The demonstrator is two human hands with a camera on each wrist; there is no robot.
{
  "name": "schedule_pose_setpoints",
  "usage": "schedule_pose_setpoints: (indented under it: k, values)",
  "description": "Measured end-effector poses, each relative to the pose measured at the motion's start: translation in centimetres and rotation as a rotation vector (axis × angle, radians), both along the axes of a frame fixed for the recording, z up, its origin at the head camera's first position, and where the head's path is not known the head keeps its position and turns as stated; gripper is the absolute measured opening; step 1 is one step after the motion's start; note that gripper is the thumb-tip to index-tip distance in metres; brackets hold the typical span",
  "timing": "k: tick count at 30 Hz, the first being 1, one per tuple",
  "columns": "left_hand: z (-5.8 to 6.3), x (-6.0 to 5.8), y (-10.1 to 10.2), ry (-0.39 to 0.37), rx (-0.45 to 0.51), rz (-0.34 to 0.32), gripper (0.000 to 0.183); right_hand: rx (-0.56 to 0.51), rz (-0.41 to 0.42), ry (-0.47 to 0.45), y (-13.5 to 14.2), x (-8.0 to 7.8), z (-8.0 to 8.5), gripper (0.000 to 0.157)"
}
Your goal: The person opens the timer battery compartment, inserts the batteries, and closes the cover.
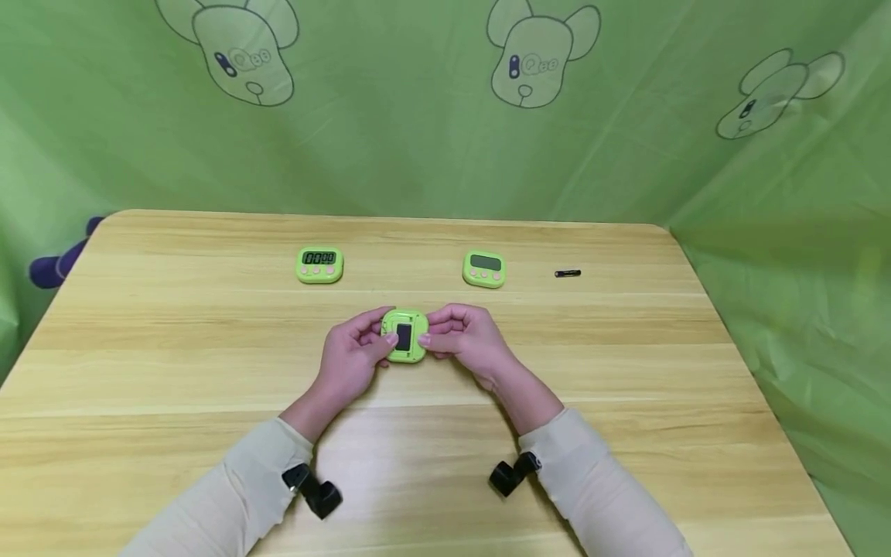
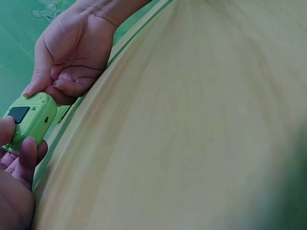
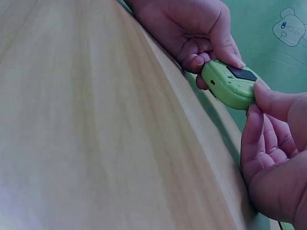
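A green digital timer [image 1: 416, 352] is held above the table with its back up, a black rectangle in the middle of that back. My left hand [image 1: 350, 356] grips its left edge, the thumb lying on the back by the black part. On the opposite edge, my right hand [image 1: 473, 343] pinches it between thumb and curled fingers. Both wrist views show the same timer [image 2: 36, 115] [image 3: 225, 88] between the two hands. The timer's front is hidden.
Farther back on the wooden table [image 1: 209, 325] lie a green timer [image 1: 319, 271] showing zeros, another green timer [image 1: 483, 275] with a blank screen, and a small black battery-like cylinder [image 1: 568, 273]. A green curtain [image 1: 390, 139] hangs behind the table.
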State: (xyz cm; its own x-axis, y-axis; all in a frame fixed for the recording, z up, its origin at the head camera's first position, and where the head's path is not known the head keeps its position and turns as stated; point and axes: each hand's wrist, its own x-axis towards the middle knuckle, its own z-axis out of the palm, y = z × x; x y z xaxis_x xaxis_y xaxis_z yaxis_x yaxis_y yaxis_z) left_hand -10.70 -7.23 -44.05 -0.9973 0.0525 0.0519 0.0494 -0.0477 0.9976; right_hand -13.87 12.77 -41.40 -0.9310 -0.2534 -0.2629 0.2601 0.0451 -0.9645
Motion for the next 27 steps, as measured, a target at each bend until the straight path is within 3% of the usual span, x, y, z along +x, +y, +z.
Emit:
schedule_pose_setpoints:
  k: [11, 17, 20, 25, 27]
  values:
    - [0.1, -0.1, -0.1, 0.016, -0.038, 0.001, 0.036, 0.039, -0.03, 0.044, -0.3, 0.2, -0.4, 0.029]
    - [0.1, -0.2, 0.0, -0.008, -0.029, 0.038, 0.038, 0.123, -0.064, 0.193, -1.0, 0.6, -0.7, 0.03]
    - [0.1, -0.3, 0.0, -0.005, -0.01, 0.057, 0.041, 0.151, -0.053, 0.278, -1.2, 1.0, -1.0, 0.04]
    - [0.0, -0.5, 0.1, -0.012, 0.027, 0.069, 0.043, 0.165, 0.011, 0.41, -1.3, 1.4, -1.4, 0.07]
    - [-0.1, -0.5, 0.1, -0.019, 0.032, 0.065, 0.041, 0.18, 0.02, 0.461, -1.3, 1.5, -1.4, 0.074]
